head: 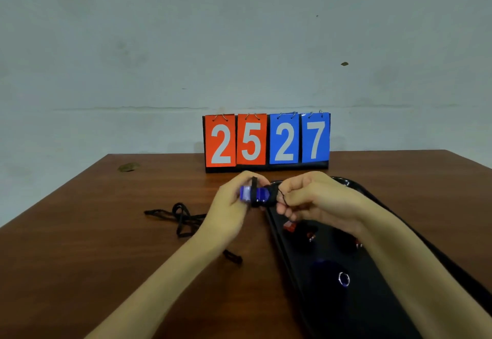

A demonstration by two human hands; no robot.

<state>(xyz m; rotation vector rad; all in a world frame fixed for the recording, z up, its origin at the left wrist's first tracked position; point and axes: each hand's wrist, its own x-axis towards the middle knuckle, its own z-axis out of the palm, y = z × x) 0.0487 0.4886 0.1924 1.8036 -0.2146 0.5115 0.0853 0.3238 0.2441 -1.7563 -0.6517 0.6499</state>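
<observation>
At frame centre, our left hand (231, 207) grips a blue piece (254, 195), blurred and partly hidden by fingers; we cannot tell what it is. Our right hand (315, 201) pinches a thin black cord (282, 198) at its end. Lower right, a black tray (378, 317) runs off the frame, its dark contents hard to make out.

White digits 2 and 5 on red cards, 2 and 7 on blue, on the flip scoreboard (267, 141).
</observation>
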